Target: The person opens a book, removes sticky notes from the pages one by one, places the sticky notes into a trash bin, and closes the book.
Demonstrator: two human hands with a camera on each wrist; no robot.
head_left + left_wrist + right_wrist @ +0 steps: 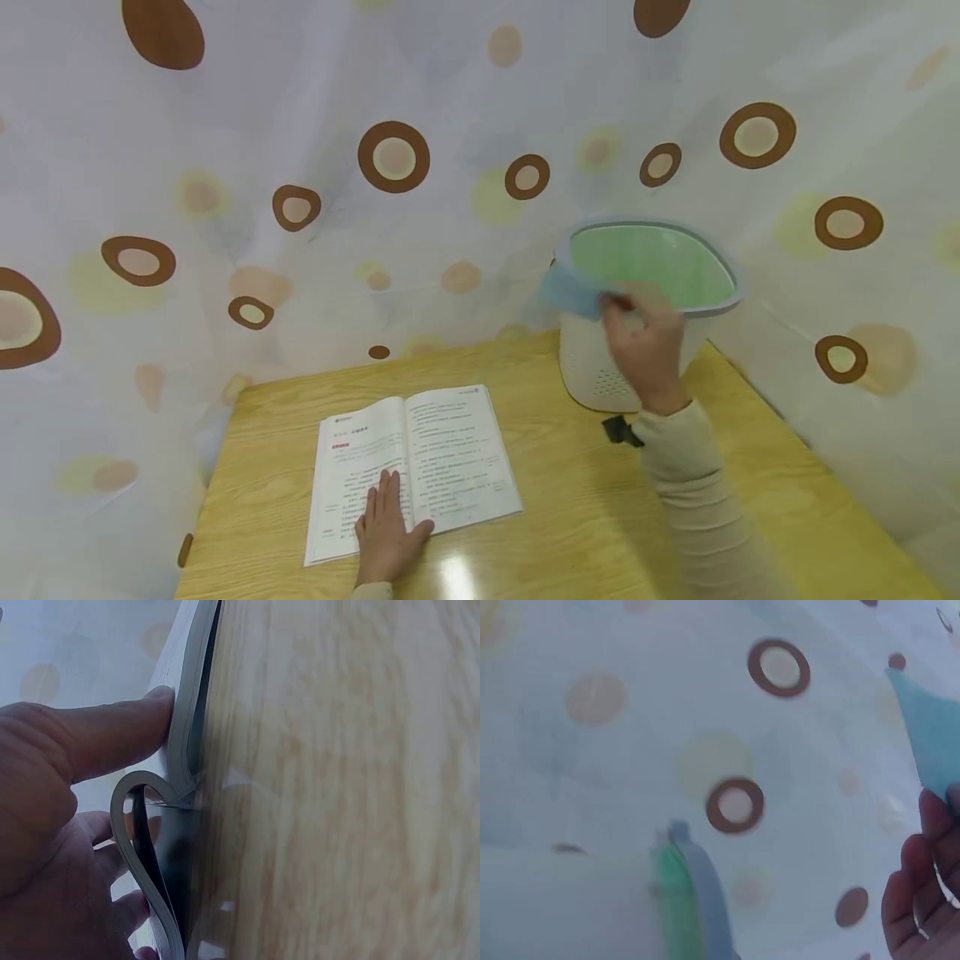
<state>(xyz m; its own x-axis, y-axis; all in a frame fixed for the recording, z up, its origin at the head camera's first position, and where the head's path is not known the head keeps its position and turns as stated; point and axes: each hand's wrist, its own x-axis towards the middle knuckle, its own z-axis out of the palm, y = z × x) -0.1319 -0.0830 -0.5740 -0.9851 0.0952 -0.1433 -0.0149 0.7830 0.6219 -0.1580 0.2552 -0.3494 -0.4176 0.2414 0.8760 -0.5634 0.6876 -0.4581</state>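
Observation:
An open book (457, 458) with printed pages lies on the wooden table. My left hand (386, 529) rests on its lower left page, fingers extended and thumb out across the fold. In the left wrist view the thumb (120, 735) touches the page by the spine, and the near page block (131, 825) bulges up in a curve. My right hand (648, 342), blurred, pinches a thin light blue sheet (568, 292) in front of the basket's (592, 367) rim. The sheet (934, 735) shows a pointed corner in the right wrist view.
The white basket has a grey-blue rim, a green inside and a perforated wall, and stands at the back right of the table (277, 467). Behind and to the sides hangs a pale curtain (450, 83) with brown ring patterns. A small black piece (621, 431) sits at the right cuff.

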